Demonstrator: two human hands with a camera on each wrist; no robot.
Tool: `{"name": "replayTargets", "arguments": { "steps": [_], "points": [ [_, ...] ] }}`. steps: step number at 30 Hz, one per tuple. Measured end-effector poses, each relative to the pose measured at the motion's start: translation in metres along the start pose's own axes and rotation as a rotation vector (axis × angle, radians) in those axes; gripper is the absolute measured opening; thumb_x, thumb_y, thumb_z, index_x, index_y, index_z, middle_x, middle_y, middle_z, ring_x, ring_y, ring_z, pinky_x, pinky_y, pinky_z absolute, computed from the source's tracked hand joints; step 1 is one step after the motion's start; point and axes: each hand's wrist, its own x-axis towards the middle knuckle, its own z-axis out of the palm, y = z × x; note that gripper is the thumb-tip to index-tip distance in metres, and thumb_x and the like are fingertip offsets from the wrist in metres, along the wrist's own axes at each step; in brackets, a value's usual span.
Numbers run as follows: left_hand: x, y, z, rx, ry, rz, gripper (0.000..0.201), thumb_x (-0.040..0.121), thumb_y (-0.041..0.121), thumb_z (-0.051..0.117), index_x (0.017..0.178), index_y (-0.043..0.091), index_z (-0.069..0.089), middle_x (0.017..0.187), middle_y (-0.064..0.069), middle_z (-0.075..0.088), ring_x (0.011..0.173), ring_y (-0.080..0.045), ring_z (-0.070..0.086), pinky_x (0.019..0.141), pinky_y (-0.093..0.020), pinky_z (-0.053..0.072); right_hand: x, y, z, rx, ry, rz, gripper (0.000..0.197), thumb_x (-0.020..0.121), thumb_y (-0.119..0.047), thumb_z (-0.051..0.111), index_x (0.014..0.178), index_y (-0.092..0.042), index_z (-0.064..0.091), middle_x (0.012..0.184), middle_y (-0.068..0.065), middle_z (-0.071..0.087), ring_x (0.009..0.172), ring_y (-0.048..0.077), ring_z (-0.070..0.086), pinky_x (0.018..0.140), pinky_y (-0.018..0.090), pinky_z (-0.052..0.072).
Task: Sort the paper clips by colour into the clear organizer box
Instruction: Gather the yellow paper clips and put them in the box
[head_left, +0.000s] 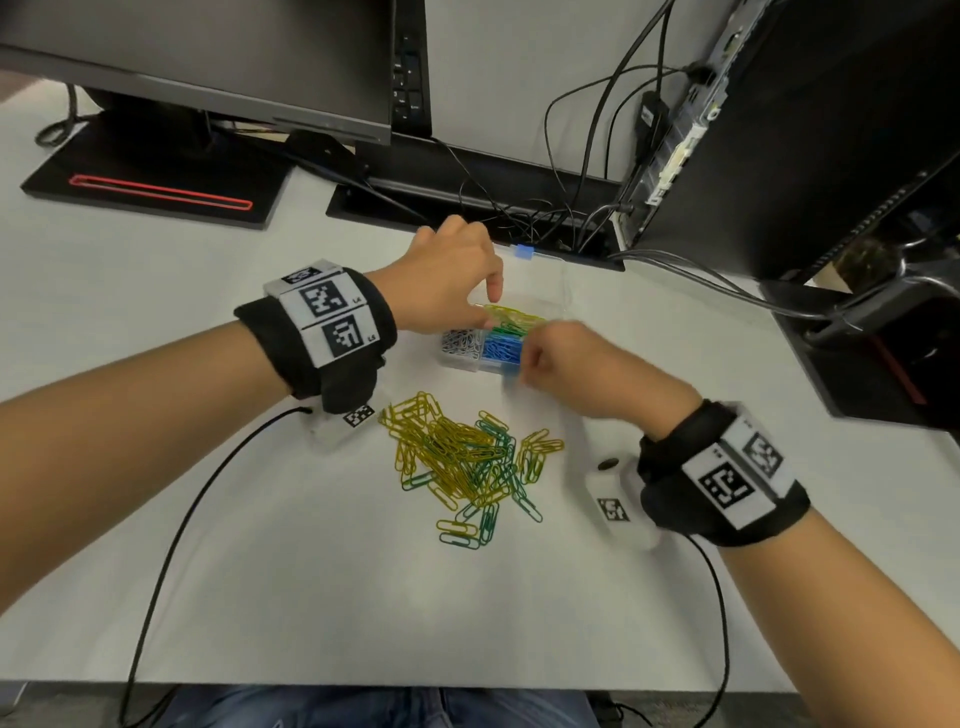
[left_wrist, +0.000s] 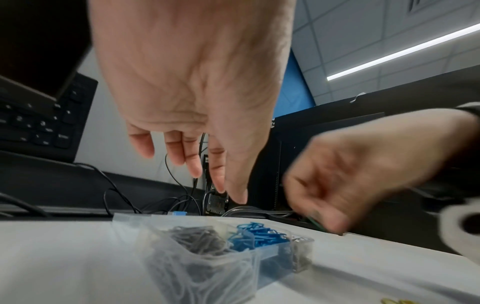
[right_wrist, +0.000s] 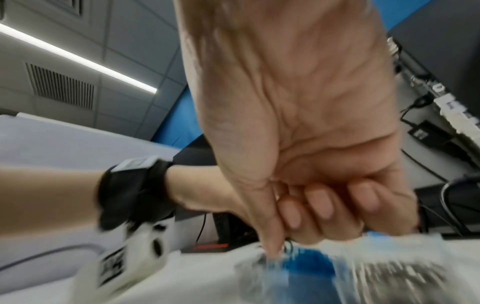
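Note:
The clear organizer box (head_left: 470, 365) lies in the middle of the white table, its lid open at the back. It holds white clips (head_left: 460, 343), blue clips (head_left: 501, 351), yellow clips (head_left: 511, 313) and green clips (head_left: 511, 327) in separate compartments. A loose pile of yellow and green paper clips (head_left: 467, 462) lies nearer to me. My left hand (head_left: 493, 301) hangs over the box's yellow compartment with fingers straight and empty (left_wrist: 228, 191). My right hand (head_left: 524, 358) is curled at the box's right side over the blue clips and pinches a green paper clip (left_wrist: 314, 223), blurred by motion.
Two monitors on black stands (head_left: 150, 176) line the back of the table, with tangled cables (head_left: 524, 218) behind the box. A black computer tower (head_left: 779, 156) stands at the right. Wrist camera cords (head_left: 171, 545) trail toward the table's front edge (head_left: 363, 683).

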Motion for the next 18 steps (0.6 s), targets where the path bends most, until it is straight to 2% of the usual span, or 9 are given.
{"name": "replayTargets", "arguments": {
  "steps": [4,7,9,12,15,18],
  "points": [
    [-0.020,0.002,-0.008,0.043,0.003,0.002,0.023,0.081,0.043,0.068,0.099,0.029,0.061,0.118,0.002,0.047,0.116,-0.020,0.036,0.096,-0.041,0.029,0.023,0.001,-0.018,-0.013,0.227,-0.005,0.006,0.091,-0.015,0.057,0.091,-0.010,0.059,0.092,0.004,0.057,0.086,0.024,0.055,0.069,0.033,0.043],
    [-0.040,0.011,-0.007,0.006,-0.047,0.071,0.016,0.081,0.042,0.066,0.091,0.030,0.061,0.100,0.008,0.051,0.104,-0.015,0.044,0.087,-0.036,0.030,0.021,0.001,-0.019,0.013,0.252,-0.046,0.011,0.085,-0.018,0.065,0.088,-0.017,0.055,0.078,-0.005,0.051,0.076,0.019,0.051,0.065,0.029,0.041],
    [-0.055,0.018,-0.002,-0.056,-0.175,0.150,0.015,0.081,0.042,0.067,0.087,0.030,0.060,0.091,0.013,0.053,0.092,-0.009,0.048,0.083,-0.032,0.034,0.008,-0.002,-0.015,0.029,0.200,-0.114,0.014,0.079,-0.015,0.071,0.083,-0.016,0.057,0.072,-0.006,0.050,0.072,0.018,0.049,0.063,0.027,0.040],
    [-0.069,0.030,0.008,-0.071,-0.367,0.241,0.019,0.082,0.041,0.066,0.093,0.026,0.061,0.094,0.009,0.057,0.086,-0.007,0.050,0.081,-0.030,0.043,-0.015,-0.007,0.001,0.013,-0.002,-0.129,0.020,0.075,-0.016,0.076,0.083,-0.017,0.057,0.078,-0.004,0.053,0.075,0.017,0.050,0.068,0.030,0.044],
    [-0.070,0.039,0.018,-0.011,-0.427,0.286,0.023,0.085,0.041,0.064,0.101,0.025,0.058,0.098,0.006,0.055,0.086,-0.008,0.048,0.079,-0.031,0.043,-0.026,-0.005,0.022,-0.066,-0.195,-0.080,0.029,0.074,-0.020,0.077,0.082,-0.021,0.049,0.077,-0.009,0.046,0.075,0.014,0.046,0.061,0.025,0.038],
    [-0.068,0.038,0.024,0.061,-0.426,0.283,0.016,0.086,0.037,0.063,0.095,0.025,0.057,0.096,0.006,0.052,0.083,-0.009,0.046,0.073,-0.028,0.038,-0.031,0.005,0.027,-0.061,-0.234,-0.037,0.026,0.077,-0.016,0.074,0.079,-0.020,0.048,0.073,-0.010,0.043,0.067,0.010,0.042,0.053,0.020,0.032]
  ]
}}
